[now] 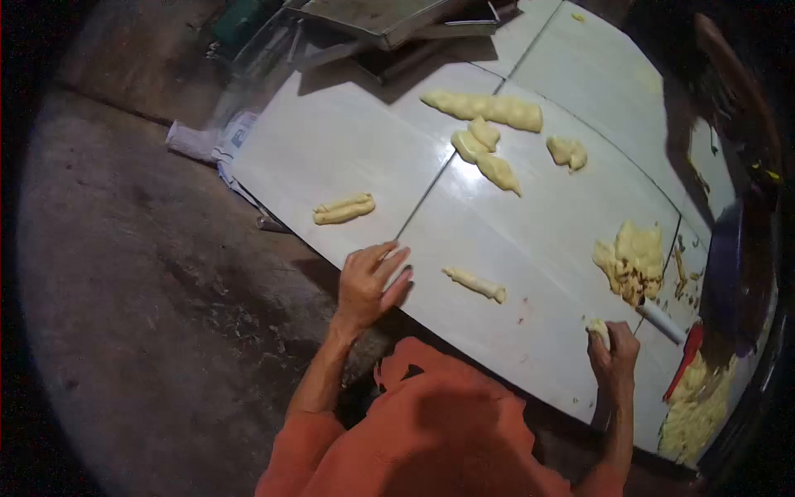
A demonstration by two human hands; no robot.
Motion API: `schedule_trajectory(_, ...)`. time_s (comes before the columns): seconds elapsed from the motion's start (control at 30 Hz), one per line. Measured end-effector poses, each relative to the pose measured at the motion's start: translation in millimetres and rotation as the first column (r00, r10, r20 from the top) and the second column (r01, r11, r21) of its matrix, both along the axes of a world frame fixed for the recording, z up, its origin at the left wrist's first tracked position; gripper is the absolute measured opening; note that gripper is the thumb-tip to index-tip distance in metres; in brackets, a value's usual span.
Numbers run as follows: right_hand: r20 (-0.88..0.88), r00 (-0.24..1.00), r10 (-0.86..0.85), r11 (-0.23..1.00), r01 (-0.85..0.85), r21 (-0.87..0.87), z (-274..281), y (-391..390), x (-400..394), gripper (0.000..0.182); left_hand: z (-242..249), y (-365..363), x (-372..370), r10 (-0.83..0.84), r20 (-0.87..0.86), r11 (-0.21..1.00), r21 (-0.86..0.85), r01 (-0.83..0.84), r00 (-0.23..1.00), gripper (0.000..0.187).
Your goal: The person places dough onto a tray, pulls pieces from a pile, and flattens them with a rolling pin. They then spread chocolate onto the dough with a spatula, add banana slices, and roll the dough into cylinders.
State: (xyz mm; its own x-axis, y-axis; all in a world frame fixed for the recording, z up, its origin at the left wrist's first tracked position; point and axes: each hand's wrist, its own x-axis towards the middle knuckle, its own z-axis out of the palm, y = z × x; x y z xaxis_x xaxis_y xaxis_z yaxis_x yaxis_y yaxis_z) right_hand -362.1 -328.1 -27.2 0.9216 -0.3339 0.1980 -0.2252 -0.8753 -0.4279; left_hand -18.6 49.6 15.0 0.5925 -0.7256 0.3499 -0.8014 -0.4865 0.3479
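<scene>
1. Concrete floor (149,290), darkly stained.
2. White packaging (238,134), blue print unreadable.
3. White tiled table (290,157), dark seams.
4. Left hand (367,286), fingers apart, near the table's edge.
5. Dough roll (474,285) on the tiles.
6. Right hand (615,356), fingers clamped on a dough piece (598,330).

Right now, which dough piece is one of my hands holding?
The small pale lump in your right hand; the other dough pieces lie on the white tabletop.

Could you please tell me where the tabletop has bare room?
The white tabletop has bare patches between the folded yellow dough strip and grey metal trays, and between the thin yellow dough roll and touching dough lumps. It's crowded around the brown-streaked dough heap and white cylinder.
</scene>
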Motion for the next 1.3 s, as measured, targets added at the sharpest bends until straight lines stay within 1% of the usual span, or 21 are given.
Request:
schedule_trajectory(0.07, -0.115, 0.972, -0.205, 0.826, 0.235, 0.512, -21.9, -18.3, -17.9, 0.030, -12.5, 19.8, 25.8, 0.098, 0.111, 0.995, 0.013, -0.100, 0.989, 0.046)
schedule_trajectory(0.1, -0.104, 0.974, -0.200, 0.837, 0.225, 0.499, -12.5, -19.6, -17.3, 0.030, -6.4, 26.8, 43.7, 0.089, 0.135, 0.992, 0.073, -0.100, 0.987, 0.054)
schedule_trajectory(0.17, -0.363, 0.899, -0.243, 0.541, 0.437, 0.718, 11.8, -18.1, -12.5, 0.035, -4.0, 35.2, 76.3, 0.075, 0.186, 0.990, 0.103, -0.095, 0.980, 0.064)
schedule_trajectory(0.23, -0.253, 0.903, -0.348, 0.296, 0.362, 0.884, 10.0, -5.3, -8.3, 0.042, -7.8, 40.9, 106.5, 0.018, 0.113, 0.990, 0.138, -0.034, 0.993, 0.070)
schedule_trajectory(0.3, -0.112, 0.897, -0.427, 0.364, 0.284, 0.887, 1.8, 11.4, 18.7, 0.052, -19.6, 46.5, 130.2, -0.089, 0.078, 0.977, 0.201, 0.072, 0.993, 0.071)
schedule_trajectory(0.37, -0.231, 0.781, -0.580, 0.132, 0.369, 0.920, 23.0, 48.8, 66.3, 0.060, -27.5, 41.7, 141.7, -0.117, 0.146, 0.985, 0.145, 0.095, 0.982, 0.054)
schedule_trajectory(0.43, -0.118, 0.851, -0.511, 0.206, 0.255, 0.945, 37.0, 72.8, 113.1, 0.057, -31.6, 36.4, 154.8, -0.155, 0.112, 0.987, 0.061, 0.149, 0.981, 0.046)
schedule_trajectory(0.5, -0.204, 0.820, -0.534, 0.120, 0.313, 0.942, 33.3, 94.9, 156.9, 0.053, -29.8, 35.9, 161.5, -0.195, 0.025, 0.979, 0.067, 0.193, 0.981, 0.038)
schedule_trajectory(0.53, -0.176, 0.841, -0.511, 0.208, 0.320, 0.924, 31.9, 104.6, 181.4, 0.048, -28.3, 34.9, 165.8, -0.200, 0.018, 0.974, 0.109, 0.197, 0.980, 0.034)
schedule_trajectory(0.63, -0.238, 0.868, -0.435, 0.173, 0.340, 0.924, 51.9, 128.0, 267.1, 0.043, -17.1, 31.3, 181.5, -0.173, -0.393, 0.968, 0.101, 0.230, 0.903, 0.038)
schedule_trajectory(0.67, -0.224, 0.881, -0.417, 0.203, 0.331, 0.922, 52.7, 130.3, 291.2, 0.043, -13.0, 29.0, 192.7, -0.195, -0.397, 0.965, 0.087, 0.249, 0.897, 0.038)
schedule_trajectory(0.73, -0.228, 0.861, -0.455, 0.171, 0.336, 0.926, 80.9, 144.8, 361.8, 0.043, 8.2, 23.3, 218.4, -0.147, -0.714, 0.964, 0.052, 0.261, 0.685, 0.034)
schedule_trajectory(0.77, -0.180, 0.895, -0.409, 0.206, 0.282, 0.937, 89.7, 141.9, 387.1, 0.043, 21.8, 20.4, 235.9, -0.157, -0.716, 0.961, 0.048, 0.272, 0.680, 0.034)
schedule_trajectory(0.83, -0.093, 0.928, -0.362, 0.280, 0.204, 0.938, 104.1, 134.9, 435.4, 0.044, 48.2, 11.5, 272.2, -0.020, -0.969, 0.984, 0.025, 0.176, 0.248, 0.035)
schedule_trajectory(0.87, -0.059, 0.930, -0.363, 0.323, 0.185, 0.928, 111.8, 131.7, 462.3, 0.044, 55.8, 5.7, 289.5, -0.027, -0.971, 0.993, 0.002, 0.121, 0.239, 0.033)
schedule_trajectory(0.9, -0.085, 0.936, -0.343, 0.271, 0.185, 0.945, 123.0, 127.0, 487.9, 0.046, 72.0, -4.0, 312.8, -0.086, -0.960, 0.996, -0.076, 0.048, 0.268, 0.033)
schedule_trajectory(1.0, 0.033, 0.931, -0.364, 0.437, 0.139, 0.889, 146.4, 113.9, 567.4, 0.052, 94.6, -48.3, 383.3, -0.250, -0.663, 0.949, -0.314, 0.041, 0.705, 0.029)
schedule_trajectory(1.03, 0.057, 0.923, -0.380, 0.546, 0.174, 0.819, 160.0, 111.5, 590.8, 0.052, 102.0, -68.5, 406.7, -0.304, -0.642, 0.911, -0.412, 0.017, 0.704, 0.033)
schedule_trajectory(1.1, 0.075, 0.894, -0.442, 0.694, 0.287, 0.661, 161.7, 93.1, 635.8, 0.064, 129.1, -107.4, 442.7, -0.147, -0.416, 0.938, -0.346, -0.007, 0.897, 0.040)
schedule_trajectory(1.27, -0.111, 0.872, -0.476, 0.803, 0.483, 0.350, 153.2, 72.9, 710.8, 0.053, 88.0, -194.5, 511.0, -0.030, -0.382, 0.992, -0.122, -0.018, 0.924, 0.053)
schedule_trajectory(1.3, -0.099, 0.905, -0.413, 0.895, 0.424, 0.137, 144.0, 75.0, 716.1, 0.046, 81.0, -200.9, 513.0, 0.034, -0.338, 0.999, 0.047, -0.019, 0.940, 0.056)
